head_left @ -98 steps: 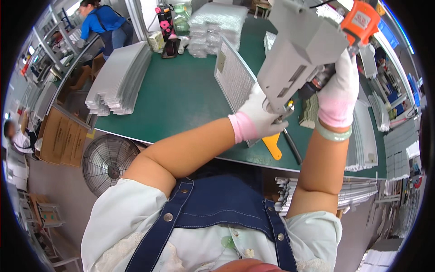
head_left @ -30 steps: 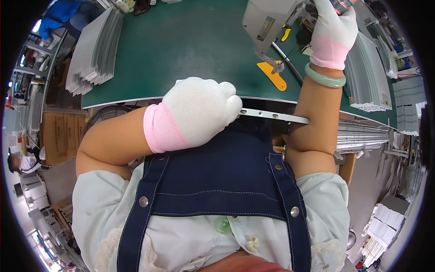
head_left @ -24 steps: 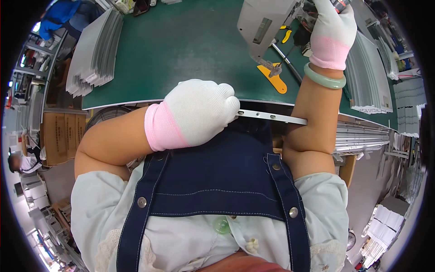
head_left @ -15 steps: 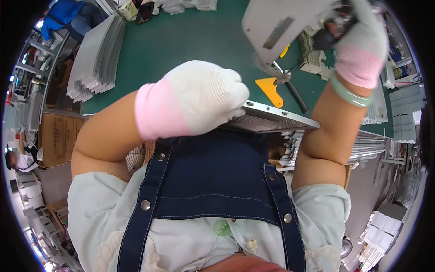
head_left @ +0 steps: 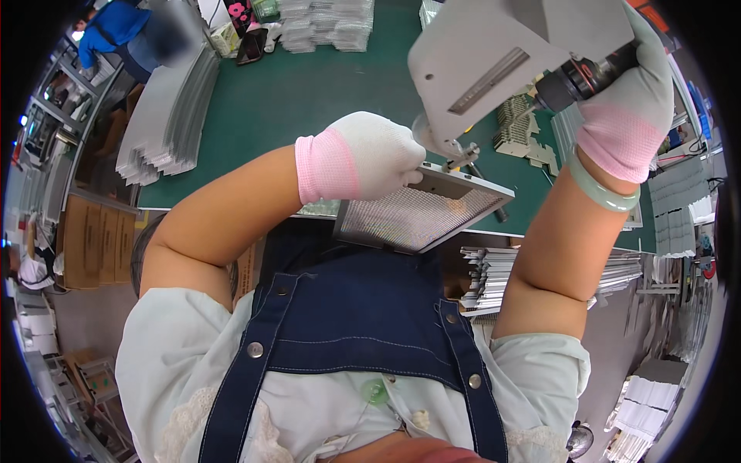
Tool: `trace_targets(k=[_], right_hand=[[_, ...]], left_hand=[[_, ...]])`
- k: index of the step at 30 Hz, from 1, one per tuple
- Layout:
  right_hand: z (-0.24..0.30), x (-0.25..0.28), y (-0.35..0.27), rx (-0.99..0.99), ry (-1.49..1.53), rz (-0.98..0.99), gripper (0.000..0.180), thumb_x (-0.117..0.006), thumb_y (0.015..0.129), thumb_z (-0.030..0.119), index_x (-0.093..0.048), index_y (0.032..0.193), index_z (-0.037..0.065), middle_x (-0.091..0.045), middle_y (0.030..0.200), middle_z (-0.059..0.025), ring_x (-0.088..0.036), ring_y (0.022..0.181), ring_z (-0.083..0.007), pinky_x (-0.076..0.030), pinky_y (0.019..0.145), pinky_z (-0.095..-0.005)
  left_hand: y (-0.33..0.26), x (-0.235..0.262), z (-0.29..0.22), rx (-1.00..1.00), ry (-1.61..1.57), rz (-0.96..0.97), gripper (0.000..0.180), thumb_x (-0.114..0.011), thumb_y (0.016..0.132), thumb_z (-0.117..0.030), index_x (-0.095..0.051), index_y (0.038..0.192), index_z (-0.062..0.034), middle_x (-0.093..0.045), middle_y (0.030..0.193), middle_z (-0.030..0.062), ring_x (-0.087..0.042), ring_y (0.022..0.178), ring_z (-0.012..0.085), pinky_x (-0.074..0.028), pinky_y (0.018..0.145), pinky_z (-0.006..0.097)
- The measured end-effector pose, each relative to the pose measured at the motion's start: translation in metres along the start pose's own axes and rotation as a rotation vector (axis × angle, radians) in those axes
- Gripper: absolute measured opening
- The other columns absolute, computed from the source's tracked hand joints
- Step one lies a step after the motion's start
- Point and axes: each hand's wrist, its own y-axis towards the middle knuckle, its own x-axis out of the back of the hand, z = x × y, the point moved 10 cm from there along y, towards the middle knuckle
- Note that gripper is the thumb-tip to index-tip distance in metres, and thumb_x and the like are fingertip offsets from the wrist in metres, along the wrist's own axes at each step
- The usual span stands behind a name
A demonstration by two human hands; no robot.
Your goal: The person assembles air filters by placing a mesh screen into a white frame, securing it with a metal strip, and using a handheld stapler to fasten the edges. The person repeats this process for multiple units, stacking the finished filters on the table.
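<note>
My left hand (head_left: 378,158), in a white knit glove with a pink cuff, is closed on the upper edge of a metal-framed mesh panel (head_left: 394,220). The panel hangs tilted at the bench's near edge, its mesh facing me. Its top rim lies at the small metal tip (head_left: 461,158) of a large light-grey machine (head_left: 478,73); whether they touch I cannot tell. Up at the right, my gloved right hand (head_left: 633,96) is wrapped around a black power drill (head_left: 567,85), whose chuck points left toward the machine. The machine hides part of the bench behind it.
The green bench (head_left: 270,100) carries stacked grey panels (head_left: 166,116) at left and wrapped metal parts (head_left: 328,23) at the far side. Beige plastic strips (head_left: 513,131) lie behind the drill. Metal pieces (head_left: 494,274) are stacked below the bench, and cardboard boxes (head_left: 93,239) stand left.
The mesh panel has tipped so its mesh shows, with its rim now by the machine's tip. My left hand has turned with it. The yellow scraper is now hidden.
</note>
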Motion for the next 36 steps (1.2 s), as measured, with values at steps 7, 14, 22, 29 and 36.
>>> trace_targets(k=[7,14,22,29,36], right_hand=[[-0.007,0.008,0.0,-0.031,0.004,-0.053,0.015,-0.06,0.093,0.014,-0.067,0.1,0.004,-0.071,0.09,-0.0051,-0.069,0.081,-0.0155,-0.055,0.073,-0.0273],[-0.084,0.024,-0.015,-0.362,0.161,0.155,0.037,-0.064,0.089,0.013,-0.058,0.125,0.003,-0.069,0.107,-0.0081,-0.068,0.094,-0.0178,-0.057,0.082,-0.0336],[-0.068,0.018,-0.019,-0.225,0.092,0.181,0.05,-0.07,0.088,0.015,-0.054,0.134,0.001,-0.066,0.115,-0.0067,-0.065,0.097,-0.0151,-0.054,0.084,-0.0294],[-0.066,0.036,-0.031,-0.164,-0.002,0.025,0.047,-0.07,0.089,0.013,-0.055,0.131,-0.001,-0.067,0.113,-0.0066,-0.065,0.095,-0.0133,-0.053,0.083,-0.0273],[-0.04,0.006,-0.041,-0.194,-0.298,-0.035,0.028,-0.067,0.092,0.011,-0.059,0.116,-0.001,-0.067,0.092,-0.0014,-0.061,0.077,-0.0083,-0.05,0.07,-0.0238]], left_hand=[[-0.002,0.0,-0.002,0.017,-0.053,0.05,0.03,-0.063,0.09,-0.03,-0.071,0.08,-0.0023,-0.067,0.077,0.0164,-0.067,0.073,0.0367,-0.055,0.069,0.044],[0.001,-0.016,-0.003,-0.049,-0.106,0.003,0.028,-0.066,0.086,-0.033,-0.068,0.1,-0.0087,-0.066,0.081,0.0151,-0.066,0.079,0.0353,-0.054,0.072,0.043],[-0.001,-0.016,-0.005,-0.18,-0.151,-0.229,0.029,-0.065,0.086,-0.032,-0.07,0.085,-0.0026,-0.065,0.077,0.0181,-0.065,0.077,0.0382,-0.053,0.073,0.046],[0.005,-0.019,0.001,-0.113,-0.244,-0.17,0.029,-0.067,0.085,-0.031,-0.069,0.093,-0.0041,-0.066,0.081,0.0181,-0.065,0.081,0.0383,-0.053,0.075,0.045],[0.002,-0.02,0.006,-0.047,-0.19,-0.129,0.036,-0.072,0.082,-0.027,-0.07,0.114,-0.0104,-0.068,0.091,0.0133,-0.067,0.086,0.0319,-0.053,0.077,0.042]])
